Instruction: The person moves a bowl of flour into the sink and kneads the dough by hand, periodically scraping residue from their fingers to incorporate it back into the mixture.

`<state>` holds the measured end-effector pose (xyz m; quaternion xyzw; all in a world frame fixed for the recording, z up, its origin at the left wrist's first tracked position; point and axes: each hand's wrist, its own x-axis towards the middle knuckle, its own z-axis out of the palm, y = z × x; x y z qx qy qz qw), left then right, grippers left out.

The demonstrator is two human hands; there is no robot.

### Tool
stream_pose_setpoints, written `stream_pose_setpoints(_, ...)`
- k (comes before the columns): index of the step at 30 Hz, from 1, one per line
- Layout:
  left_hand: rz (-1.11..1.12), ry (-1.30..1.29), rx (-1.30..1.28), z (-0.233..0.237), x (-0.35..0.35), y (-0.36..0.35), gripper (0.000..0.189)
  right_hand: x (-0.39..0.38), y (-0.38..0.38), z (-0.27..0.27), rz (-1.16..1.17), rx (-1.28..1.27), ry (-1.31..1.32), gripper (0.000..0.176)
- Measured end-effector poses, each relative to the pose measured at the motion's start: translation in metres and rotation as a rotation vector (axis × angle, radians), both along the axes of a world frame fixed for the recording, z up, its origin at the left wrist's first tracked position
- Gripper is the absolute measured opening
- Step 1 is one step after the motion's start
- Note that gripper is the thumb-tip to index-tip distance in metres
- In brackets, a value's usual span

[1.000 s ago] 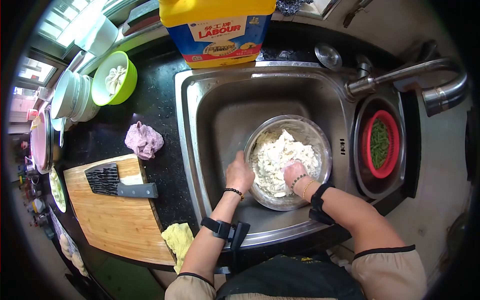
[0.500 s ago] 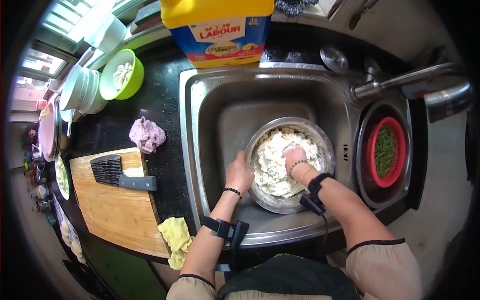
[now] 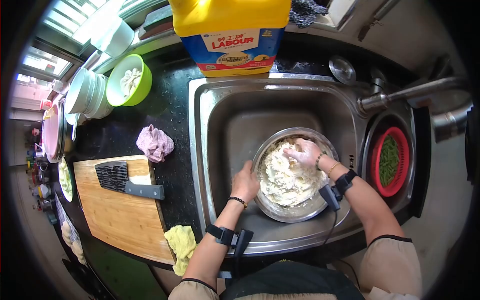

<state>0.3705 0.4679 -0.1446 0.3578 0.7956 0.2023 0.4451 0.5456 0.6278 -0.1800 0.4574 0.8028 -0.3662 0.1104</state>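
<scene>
A round metal bowl (image 3: 280,215) stands in the sink, holding a rough, pale mass of wet dough (image 3: 287,180). My left hand (image 3: 245,183) grips the bowl's left rim, its fingers partly hidden by the wall. Near the bowl's far side, my right hand (image 3: 307,153) is dug into the dough, with fingers curled over it and white residue on the skin. The thumb points left across the surface; the fingertips are hidden.
Around the bowl is the metal sink (image 3: 230,112). A yellow-blue jug (image 3: 232,42) stands behind it, a faucet (image 3: 400,95) and red basket (image 3: 389,162) of cut green vegetables at right. Left are a cutting board (image 3: 120,220), cleaver (image 3: 127,181), purple cloth (image 3: 155,143), yellow cloth (image 3: 181,246) and green bowl (image 3: 140,80).
My right hand has shifted from the middle of the dough to its far right part, turning so the thumb shows. My left hand stays at the rim. The whole view has shifted slightly.
</scene>
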Motion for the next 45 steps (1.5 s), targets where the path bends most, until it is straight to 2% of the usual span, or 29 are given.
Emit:
stream_pose_setpoints(1,0.006,-0.005,-0.008,0.0,-0.001,0.001,0.031,-0.013,0.006,-0.006,-0.044,-0.197,-0.092,0.074)
stream_pose_setpoints(2,0.003,-0.02,-0.009,0.0,-0.002,0.002,0.034,-0.02,0.01,-0.015,-0.126,-0.397,0.001,0.073)
stream_pose_setpoints(3,0.001,-0.035,-0.013,-0.002,-0.002,0.001,0.037,-0.027,0.013,-0.022,-0.123,-0.407,-0.007,0.073)
stream_pose_setpoints(5,0.03,-0.051,0.003,-0.006,0.0,-0.003,0.037,-0.038,0.014,-0.032,0.031,-0.361,-0.029,0.071)
stream_pose_setpoints(7,0.067,-0.057,-0.007,0.0,0.0,0.0,0.032,-0.057,0.012,-0.021,0.155,-0.354,-0.131,0.076)
stream_pose_setpoints(10,0.08,-0.081,0.004,0.002,0.001,0.0,0.034,-0.069,0.005,-0.015,0.281,-0.441,-0.098,0.075)
stream_pose_setpoints(12,0.083,-0.066,0.022,0.0,0.003,-0.001,0.034,-0.073,-0.004,-0.022,0.437,-0.329,-0.334,0.07)
stream_pose_setpoints(15,0.07,-0.053,0.038,-0.002,0.003,-0.002,0.036,-0.069,-0.008,-0.013,0.528,-0.431,-0.232,0.066)
stream_pose_setpoints(17,0.056,-0.056,0.039,-0.003,0.001,-0.002,0.037,-0.061,-0.01,0.006,0.556,-0.403,-0.208,0.062)
stream_pose_setpoints(19,0.066,-0.058,0.032,-0.002,0.002,-0.004,0.035,-0.042,-0.013,0.017,0.636,-0.267,-0.141,0.063)
stream_pose_setpoints(20,0.064,-0.062,0.04,-0.001,0.002,-0.003,0.035,-0.025,-0.018,0.016,0.66,-0.152,0.023,0.064)
stream_pose_setpoints(24,0.061,-0.08,0.023,0.001,0.0,-0.002,0.033,0.007,-0.032,0.057,0.682,-0.043,-0.036,0.055)
stream_pose_setpoints(26,0.06,-0.079,0.022,0.002,0.001,-0.002,0.033,0.024,-0.046,0.07,0.599,0.14,0.115,0.048)
stream_pose_setpoints(30,0.055,-0.034,0.021,-0.001,0.002,-0.003,0.031,0.047,-0.072,0.076,0.443,0.23,0.216,0.041)
stream_pose_setpoints(33,0.051,-0.018,0.044,-0.002,0.002,-0.004,0.031,0.042,-0.086,0.088,0.377,0.276,0.167,0.043)
stream_pose_setpoints(38,0.051,-0.022,0.067,-0.003,0.002,-0.004,0.031,0.042,-0.106,0.066,0.349,0.395,0.113,0.04)
stream_pose_setpoints(40,0.051,-0.024,0.042,0.0,0.002,-0.003,0.028,0.045,-0.108,0.05,0.42,0.527,0.167,0.037)
stream_pose_setpoints(45,0.03,-0.024,0.027,-0.004,0.003,0.0,0.023,0.03,-0.103,0.022,0.53,0.537,0.158,0.032)
